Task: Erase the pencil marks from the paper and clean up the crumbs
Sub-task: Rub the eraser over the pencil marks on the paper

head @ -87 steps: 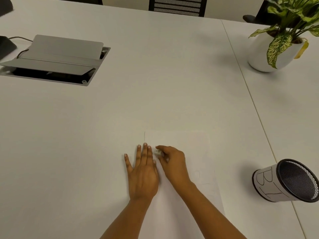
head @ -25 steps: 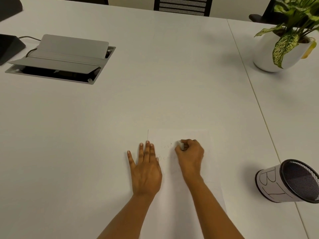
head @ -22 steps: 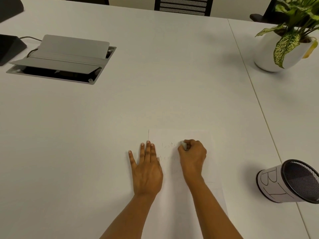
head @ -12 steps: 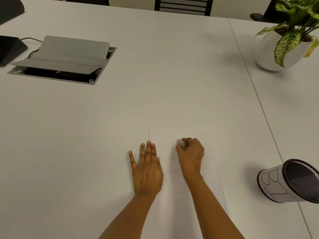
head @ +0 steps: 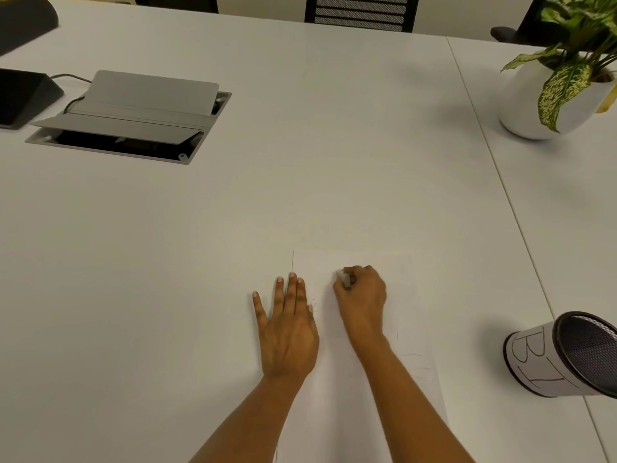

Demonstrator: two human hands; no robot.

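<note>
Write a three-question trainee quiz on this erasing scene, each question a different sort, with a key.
1. True or false: the left hand lies flat, fingers spread, on the left edge of the paper.
2. Multiple choice: the right hand grips
A. a pencil
B. a white eraser
C. a cloth
3. Fill in: the mesh cup at the right of the table lies on its ____.

Key:
1. True.
2. B; the eraser is pressed to the upper part of the sheet.
3. Side; its open mouth faces right.
</note>
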